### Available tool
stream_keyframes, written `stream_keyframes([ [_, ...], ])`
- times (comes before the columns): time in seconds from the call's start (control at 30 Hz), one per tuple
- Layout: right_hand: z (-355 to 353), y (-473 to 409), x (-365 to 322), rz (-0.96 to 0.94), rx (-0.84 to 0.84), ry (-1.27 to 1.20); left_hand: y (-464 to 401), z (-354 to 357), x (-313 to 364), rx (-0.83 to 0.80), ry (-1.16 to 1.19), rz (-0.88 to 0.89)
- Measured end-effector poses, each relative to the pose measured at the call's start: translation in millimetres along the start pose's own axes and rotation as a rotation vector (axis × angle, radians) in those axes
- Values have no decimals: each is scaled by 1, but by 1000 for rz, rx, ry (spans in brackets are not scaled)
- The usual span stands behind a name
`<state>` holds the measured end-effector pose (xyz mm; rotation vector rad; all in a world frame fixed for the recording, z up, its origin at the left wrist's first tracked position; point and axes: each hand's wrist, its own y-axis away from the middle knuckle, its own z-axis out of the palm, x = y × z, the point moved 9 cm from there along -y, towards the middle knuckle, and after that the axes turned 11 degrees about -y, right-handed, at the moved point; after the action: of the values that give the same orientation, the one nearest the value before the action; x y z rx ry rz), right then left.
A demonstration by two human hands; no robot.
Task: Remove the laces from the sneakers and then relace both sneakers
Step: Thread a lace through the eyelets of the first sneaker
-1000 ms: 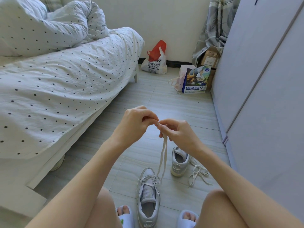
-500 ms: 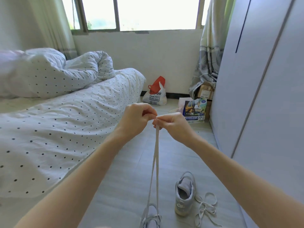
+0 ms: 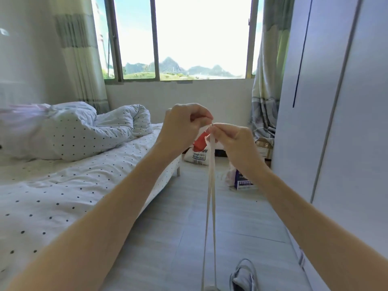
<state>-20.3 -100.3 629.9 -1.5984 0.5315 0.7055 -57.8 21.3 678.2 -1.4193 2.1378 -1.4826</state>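
My left hand (image 3: 182, 122) and my right hand (image 3: 232, 139) are raised in front of me, fingertips together, each pinching an end of a white lace (image 3: 210, 185). Its two strands run taut and straight down to a grey sneaker (image 3: 210, 288), of which only a sliver shows at the bottom edge. A second grey sneaker (image 3: 244, 277) lies on the floor just to the right, partly cut off by the frame.
A bed with a dotted white duvet (image 3: 73, 164) fills the left side. A white wardrobe (image 3: 336, 122) lines the right. By the far wall stand a red and white bag (image 3: 198, 152), a printed box (image 3: 243, 181) and a cardboard box (image 3: 263, 150). A window (image 3: 178, 38) is ahead.
Both hands rose, drawing the lace longer and taut above the sneaker. The view tilted up, so the sneakers slid to the bottom edge and the loose lace on the floor left the frame.
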Motion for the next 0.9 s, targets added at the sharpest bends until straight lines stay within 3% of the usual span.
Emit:
stream_keyframes([
  [0.17,18,25,43,278,-214,-67,2,10,-14,-30,-74,-31],
  [0.27,33,50,69,457,-335,-122,7,6,-29,19,0,-122],
  [0.37,46,75,88,565,-370,-149,4,0,-26,57,21,-128],
  [0.6,20,38,75,428,-42,-433,23,4,-47,76,74,-193],
  [0.73,31,50,85,518,-109,-300,43,18,-69,34,59,-276],
  [0.83,17,38,73,428,-15,-420,50,20,-81,35,57,-303],
  [0.9,20,37,68,390,-39,-391,52,22,-87,23,59,-316],
])
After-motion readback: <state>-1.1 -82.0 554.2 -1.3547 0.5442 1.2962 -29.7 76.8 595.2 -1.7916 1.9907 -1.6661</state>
